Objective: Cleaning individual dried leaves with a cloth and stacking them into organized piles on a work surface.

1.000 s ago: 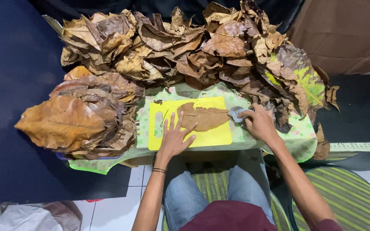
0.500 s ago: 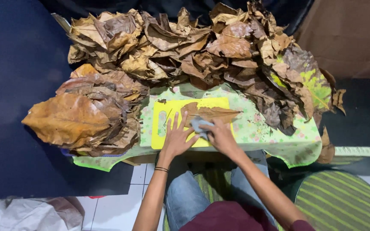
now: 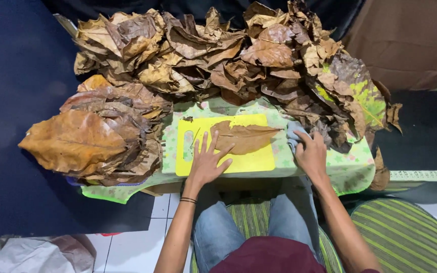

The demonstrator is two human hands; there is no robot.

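Head view looks straight down on your lap and a low table covered by a pale green patterned cloth [image 3: 352, 169]. Your left hand [image 3: 206, 162] lies flat with its fingers spread wide, palm down on the yellow cutting board [image 3: 249, 162], and its fingertips press the near end of a single brown dried leaf [image 3: 246, 137] that lies lengthwise across the board, its pointed tip aimed toward your right. Your left hand grips nothing; it only pins the leaf down. A thin dark band sits on that wrist.

Your right hand [image 3: 310, 154] rests just past the right edge of the board, on the cloth, with its fingers curled over a small grey-blue rag [image 3: 293, 134] that it holds bunched against the table. The rag lies close to the leaf's tip; you cannot tell from this angle whether the two touch.

Behind the board, a large loose heap of crumpled dried leaves [image 3: 218, 55] runs across the whole far side of the table and down its right end. To your left, a neater stack of flattened brown leaves [image 3: 94, 139] sits beside the board, with one broad orange-brown leaf on top. Your knees in blue jeans show below the table, over a green striped cushion [image 3: 405, 237], with white floor tiles at the left.
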